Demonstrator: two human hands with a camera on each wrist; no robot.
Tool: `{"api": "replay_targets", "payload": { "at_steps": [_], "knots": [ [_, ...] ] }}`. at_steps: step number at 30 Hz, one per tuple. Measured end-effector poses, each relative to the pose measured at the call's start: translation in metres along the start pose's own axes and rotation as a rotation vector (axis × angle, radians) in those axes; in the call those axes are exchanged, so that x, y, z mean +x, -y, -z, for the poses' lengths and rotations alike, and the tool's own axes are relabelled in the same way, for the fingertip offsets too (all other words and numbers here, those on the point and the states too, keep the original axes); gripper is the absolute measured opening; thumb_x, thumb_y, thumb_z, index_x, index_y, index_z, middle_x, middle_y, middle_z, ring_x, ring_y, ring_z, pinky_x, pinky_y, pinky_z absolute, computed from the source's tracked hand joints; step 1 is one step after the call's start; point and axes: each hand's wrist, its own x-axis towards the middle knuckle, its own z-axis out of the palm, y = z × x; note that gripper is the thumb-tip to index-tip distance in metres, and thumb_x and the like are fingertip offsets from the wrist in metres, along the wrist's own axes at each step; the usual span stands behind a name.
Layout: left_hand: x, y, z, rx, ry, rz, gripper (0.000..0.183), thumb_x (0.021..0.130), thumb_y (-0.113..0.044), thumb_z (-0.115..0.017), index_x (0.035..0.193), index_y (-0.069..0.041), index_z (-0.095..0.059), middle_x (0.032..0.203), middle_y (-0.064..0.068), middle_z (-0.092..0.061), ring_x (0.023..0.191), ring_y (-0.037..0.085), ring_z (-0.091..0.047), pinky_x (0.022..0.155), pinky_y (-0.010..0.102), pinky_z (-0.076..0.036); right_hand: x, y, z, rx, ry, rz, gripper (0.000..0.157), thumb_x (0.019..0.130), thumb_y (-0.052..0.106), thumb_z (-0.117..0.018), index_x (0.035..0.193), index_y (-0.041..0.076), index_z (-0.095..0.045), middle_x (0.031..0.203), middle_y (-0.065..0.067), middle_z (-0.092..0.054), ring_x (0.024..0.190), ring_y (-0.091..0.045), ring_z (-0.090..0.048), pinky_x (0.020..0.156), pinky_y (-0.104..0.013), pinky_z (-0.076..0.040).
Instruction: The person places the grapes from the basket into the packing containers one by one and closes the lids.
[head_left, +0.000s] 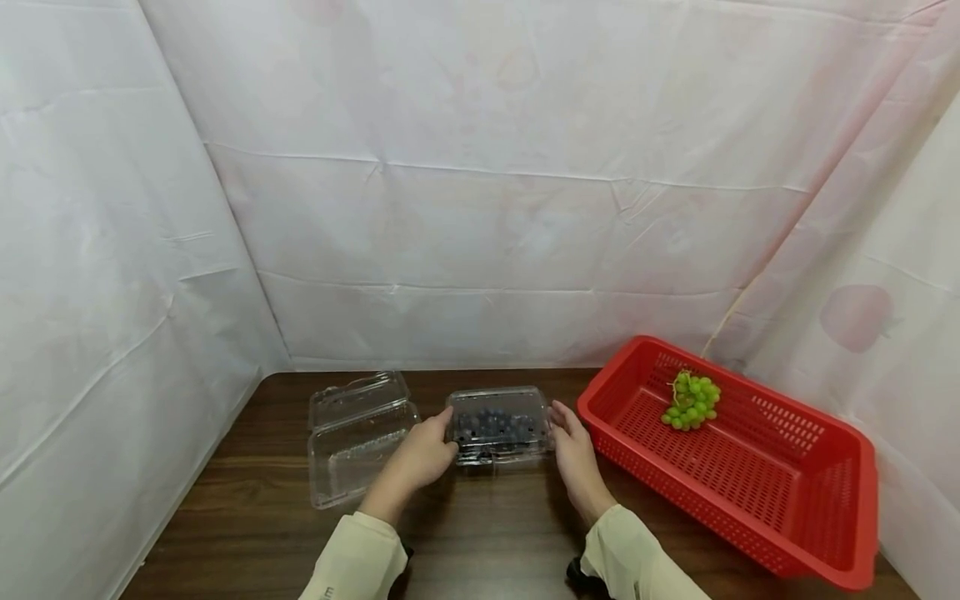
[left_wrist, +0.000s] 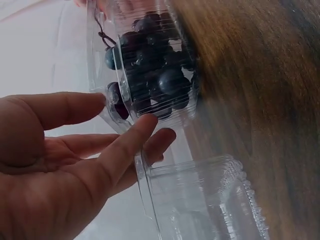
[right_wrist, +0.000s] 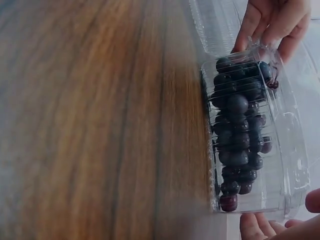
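A lidded clear plastic clamshell box (head_left: 498, 404) with a bunch of dark grapes (right_wrist: 237, 135) inside sits mid-table, its lid down over the fruit. At its left end my left hand (head_left: 423, 450) pinches the rim, thumb on the lid side and fingers along the lower side, as the left wrist view shows. My right hand (head_left: 577, 458) holds the opposite end, thumb and fingers at the rim. The dark bunch stretches along the box in the right wrist view, a stem (left_wrist: 104, 36) visible near the lid.
Left of my left hand lies another clear clamshell box (head_left: 330, 467), its lid folded back. A red perforated basket (head_left: 615, 446) stands at the right, holding a bunch of green grapes (head_left: 692, 402). White printed sheeting (head_left: 480, 233) walls the back and sides of the wooden table (head_left: 495, 533).
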Motion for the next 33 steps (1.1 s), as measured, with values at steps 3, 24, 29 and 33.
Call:
{"api": "replay_targets", "payload": {
  "at_steps": [3, 24, 29, 33],
  "knots": [
    [-0.001, -0.002, -0.002, 0.006, 0.021, 0.028, 0.064, 0.090, -0.011, -0.054, 0.147, -0.003, -0.029, 0.075, 0.012, -0.065, 0.045, 0.016, -0.046, 0.053, 0.035, -0.045, -0.003, -0.001, 0.001, -0.047, -0.009, 0.002, 0.048, 0.096, 0.004, -0.039, 0.144, 0.008, -0.034, 0.143, -0.017, -0.039, 0.130, -0.033, -0.040, 0.103, -0.050, -0.034],
    [0.000, -0.017, -0.013, -0.215, -0.030, 0.131, 0.076, 0.083, -0.001, -0.049, 0.150, -0.015, -0.017, 0.051, 0.006, -0.059, 0.036, 0.016, -0.057, 0.039, 0.032, -0.048, -0.008, -0.001, 0.007, -0.061, -0.014, -0.126, 0.043, 0.092, 0.003, -0.035, 0.136, 0.003, -0.039, 0.075, -0.014, -0.052, 0.051, -0.019, -0.045, 0.048, -0.032, -0.043],
    [0.003, -0.016, -0.015, -0.219, -0.061, 0.141, 0.072, 0.084, -0.003, -0.049, 0.148, -0.015, -0.019, 0.051, 0.007, -0.058, 0.035, 0.017, -0.053, 0.037, 0.031, -0.045, -0.007, 0.000, 0.006, -0.065, -0.012, -0.127, 0.043, 0.093, 0.004, -0.035, 0.136, 0.004, -0.038, 0.075, -0.013, -0.052, 0.052, -0.019, -0.045, 0.049, -0.032, -0.043],
    [0.005, -0.015, -0.016, -0.237, -0.043, 0.156, 0.073, 0.085, -0.004, -0.049, 0.148, -0.015, -0.015, 0.051, 0.008, -0.057, 0.036, 0.018, -0.051, 0.037, 0.031, -0.045, -0.007, 0.000, 0.005, -0.059, -0.003, -0.120, 0.044, 0.093, 0.004, -0.034, 0.137, 0.004, -0.037, 0.076, -0.014, -0.052, 0.051, -0.019, -0.044, 0.048, -0.032, -0.042]
  ]
}}
